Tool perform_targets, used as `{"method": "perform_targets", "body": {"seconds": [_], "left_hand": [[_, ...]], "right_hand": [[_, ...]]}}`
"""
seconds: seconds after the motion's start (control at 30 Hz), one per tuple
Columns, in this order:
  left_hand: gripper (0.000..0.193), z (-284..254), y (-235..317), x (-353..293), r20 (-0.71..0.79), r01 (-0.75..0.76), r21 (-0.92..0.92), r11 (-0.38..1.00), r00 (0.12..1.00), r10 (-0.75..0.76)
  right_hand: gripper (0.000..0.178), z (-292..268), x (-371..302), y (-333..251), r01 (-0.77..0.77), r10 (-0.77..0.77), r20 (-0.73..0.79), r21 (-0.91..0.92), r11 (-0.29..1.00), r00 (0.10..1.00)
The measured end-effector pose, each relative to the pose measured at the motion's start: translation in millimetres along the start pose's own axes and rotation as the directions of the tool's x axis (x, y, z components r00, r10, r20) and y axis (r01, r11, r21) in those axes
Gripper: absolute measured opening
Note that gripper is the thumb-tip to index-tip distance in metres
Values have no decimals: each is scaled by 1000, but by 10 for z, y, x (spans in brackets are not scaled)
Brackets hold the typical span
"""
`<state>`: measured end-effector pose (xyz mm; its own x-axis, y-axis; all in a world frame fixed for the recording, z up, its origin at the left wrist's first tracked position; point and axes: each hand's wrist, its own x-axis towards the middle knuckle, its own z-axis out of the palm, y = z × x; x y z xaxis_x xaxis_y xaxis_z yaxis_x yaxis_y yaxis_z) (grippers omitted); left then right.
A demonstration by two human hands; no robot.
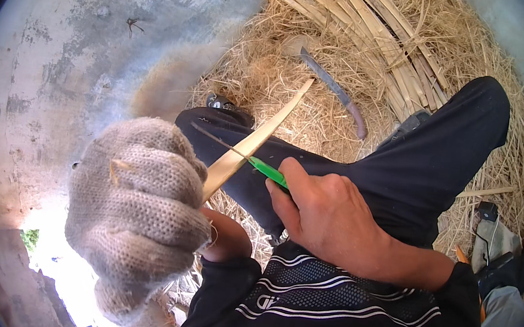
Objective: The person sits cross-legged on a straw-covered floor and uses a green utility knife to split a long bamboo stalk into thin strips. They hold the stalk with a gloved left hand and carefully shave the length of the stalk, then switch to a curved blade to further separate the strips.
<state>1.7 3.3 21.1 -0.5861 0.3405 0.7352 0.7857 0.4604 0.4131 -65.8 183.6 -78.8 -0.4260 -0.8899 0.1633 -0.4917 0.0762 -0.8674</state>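
My left hand (137, 210), in a grey knitted glove, is closed in a fist close to the camera. A pale split strip, likely bamboo (258, 138), runs from behind this fist up and away to a narrow tip; the grip itself is hidden by the glove's back. My right hand (337, 215) is bare and wrapped round the green handle of a knife (267, 171). Its thin dark blade lies across the strip, pointing left over my leg.
Dark-trousered legs (415, 166) are bent around a bed of pale shavings (261, 65). A long-bladed knife with a brown handle (333, 87) lies there. Behind it sits a bundle of split strips (382, 41). A stained grey wall (79, 56) rises at left; at right is another person's leg (504, 324).
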Motion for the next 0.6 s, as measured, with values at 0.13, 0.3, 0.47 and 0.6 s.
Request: {"method": "perform_targets", "body": {"seconds": [0.13,0.3,0.47,0.6], "left_hand": [[50,67,-120,-39,-30,-19,-15,1000,999,18],[49,64,-102,-12,-65,-16,-13,1000,998,15],[48,82,-101,-30,-77,-7,-11,1000,997,6],[48,85,-186,15,-73,-38,-23,999,997,37]], "right_hand": [[22,-79,-15,-71,-61,60,-18,-37,997,998],[21,134,5,207,-52,45,-123,-60,997,991],[21,22,0,91,-52,47,-84,-53,997,995],[22,215,70,550,-238,215,-133,-194,952,968]]}}
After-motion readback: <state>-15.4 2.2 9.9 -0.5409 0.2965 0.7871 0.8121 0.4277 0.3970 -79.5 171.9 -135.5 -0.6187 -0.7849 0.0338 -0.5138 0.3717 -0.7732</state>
